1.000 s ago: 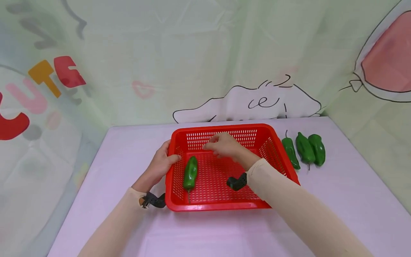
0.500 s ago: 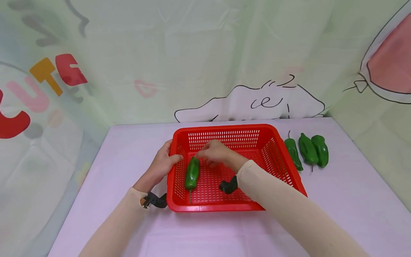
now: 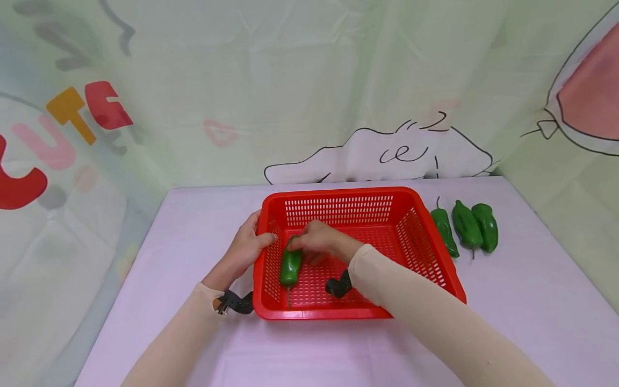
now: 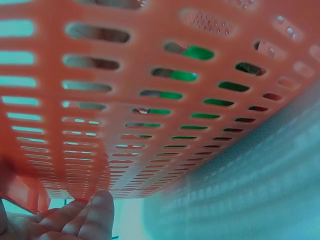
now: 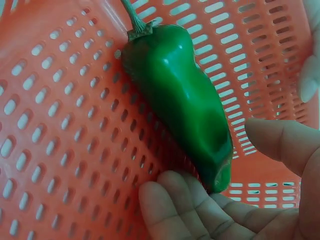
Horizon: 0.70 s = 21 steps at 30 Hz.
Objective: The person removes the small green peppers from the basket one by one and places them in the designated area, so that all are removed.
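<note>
My left hand [image 3: 245, 246] grips the left rim of a red plastic basket [image 3: 358, 313], thumb over the inside and fingers outside. In the left wrist view, the fingers [image 4: 100, 212] lie by the slotted wall. A green pepper [image 3: 290, 269] lies along the basket's left side, stem toward the front. My right hand [image 3: 319, 238] is at its far end. In the right wrist view, the thumb [image 5: 280, 140] stands apart from the pepper [image 5: 175, 85], with the other fingers beside its tip; whether they touch it I cannot tell.
To the right of the basket, three more green peppers lie on the pale tablecloth [image 3: 522, 301]: a slim one [image 3: 444, 232] by the rim, then a middle pepper [image 3: 467, 226] touching the outermost pepper [image 3: 486, 228]. A printed curtain [image 3: 309, 97] hangs behind the table.
My right hand has moved left and toward me inside the basket, down to the pepper's far end. The left hand keeps its grip on the rim.
</note>
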Each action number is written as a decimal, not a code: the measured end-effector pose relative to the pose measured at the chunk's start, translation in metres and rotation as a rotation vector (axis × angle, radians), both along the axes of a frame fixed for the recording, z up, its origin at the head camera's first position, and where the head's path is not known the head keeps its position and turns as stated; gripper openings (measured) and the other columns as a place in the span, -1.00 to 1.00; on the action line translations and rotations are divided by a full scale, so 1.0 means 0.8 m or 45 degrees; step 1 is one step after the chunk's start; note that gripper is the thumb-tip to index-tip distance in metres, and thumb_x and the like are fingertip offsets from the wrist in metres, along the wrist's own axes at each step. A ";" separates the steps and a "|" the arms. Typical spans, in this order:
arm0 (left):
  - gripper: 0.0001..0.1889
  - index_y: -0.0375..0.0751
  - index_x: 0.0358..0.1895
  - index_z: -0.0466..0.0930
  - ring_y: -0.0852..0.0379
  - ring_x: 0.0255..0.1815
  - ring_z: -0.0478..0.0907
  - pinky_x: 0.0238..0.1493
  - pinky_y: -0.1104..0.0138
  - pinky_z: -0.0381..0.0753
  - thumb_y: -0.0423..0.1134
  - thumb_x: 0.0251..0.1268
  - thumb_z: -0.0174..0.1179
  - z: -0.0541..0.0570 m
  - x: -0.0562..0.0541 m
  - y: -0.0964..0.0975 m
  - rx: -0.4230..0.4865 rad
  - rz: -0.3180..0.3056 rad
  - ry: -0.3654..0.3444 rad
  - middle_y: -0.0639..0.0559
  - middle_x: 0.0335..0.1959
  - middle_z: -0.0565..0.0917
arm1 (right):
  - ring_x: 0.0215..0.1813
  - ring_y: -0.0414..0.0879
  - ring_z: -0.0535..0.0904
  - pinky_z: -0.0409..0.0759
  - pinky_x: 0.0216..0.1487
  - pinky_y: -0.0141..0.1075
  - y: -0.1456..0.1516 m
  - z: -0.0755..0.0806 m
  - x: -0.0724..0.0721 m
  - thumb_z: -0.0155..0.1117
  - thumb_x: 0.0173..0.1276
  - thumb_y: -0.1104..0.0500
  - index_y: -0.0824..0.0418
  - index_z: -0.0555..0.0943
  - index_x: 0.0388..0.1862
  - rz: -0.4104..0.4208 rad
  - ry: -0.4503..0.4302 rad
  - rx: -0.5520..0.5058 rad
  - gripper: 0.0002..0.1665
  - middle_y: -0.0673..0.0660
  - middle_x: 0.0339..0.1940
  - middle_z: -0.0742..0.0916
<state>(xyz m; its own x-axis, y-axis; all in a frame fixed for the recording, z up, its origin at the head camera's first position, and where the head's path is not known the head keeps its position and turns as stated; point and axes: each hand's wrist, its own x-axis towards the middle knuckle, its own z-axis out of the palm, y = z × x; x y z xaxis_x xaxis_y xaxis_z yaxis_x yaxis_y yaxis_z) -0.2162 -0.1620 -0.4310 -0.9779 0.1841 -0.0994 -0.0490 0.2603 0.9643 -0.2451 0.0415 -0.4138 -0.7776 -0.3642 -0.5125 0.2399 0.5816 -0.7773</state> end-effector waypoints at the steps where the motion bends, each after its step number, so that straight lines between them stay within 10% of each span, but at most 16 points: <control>1: -0.28 -0.17 0.60 0.11 -0.21 0.23 0.62 0.07 0.03 0.77 -0.39 0.41 0.11 0.000 0.000 0.000 -0.002 0.002 0.000 -0.24 0.38 0.50 | -0.23 0.08 0.78 0.82 -0.08 -0.07 -0.001 0.000 0.001 0.38 0.39 0.08 0.31 0.67 -0.16 0.002 -0.010 -0.003 -0.71 0.18 -0.33 0.81; 21: -0.28 -0.18 0.60 0.11 -0.25 0.21 0.64 0.02 0.04 0.79 -0.38 0.40 0.12 0.003 0.002 0.001 -0.001 0.004 -0.015 -0.26 0.37 0.51 | -0.41 0.04 0.78 0.83 -0.20 -0.10 -0.014 -0.003 0.009 0.47 0.31 0.17 0.35 0.63 -0.21 0.038 -0.041 -0.044 -0.73 0.22 -0.36 0.79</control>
<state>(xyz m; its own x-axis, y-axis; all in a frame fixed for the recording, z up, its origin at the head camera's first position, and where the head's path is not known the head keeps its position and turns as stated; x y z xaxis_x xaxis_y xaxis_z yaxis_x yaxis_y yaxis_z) -0.2145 -0.1614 -0.4288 -0.9771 0.1812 -0.1114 -0.0615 0.2609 0.9634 -0.2376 0.0307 -0.4164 -0.7494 -0.4049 -0.5239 0.2484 0.5615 -0.7893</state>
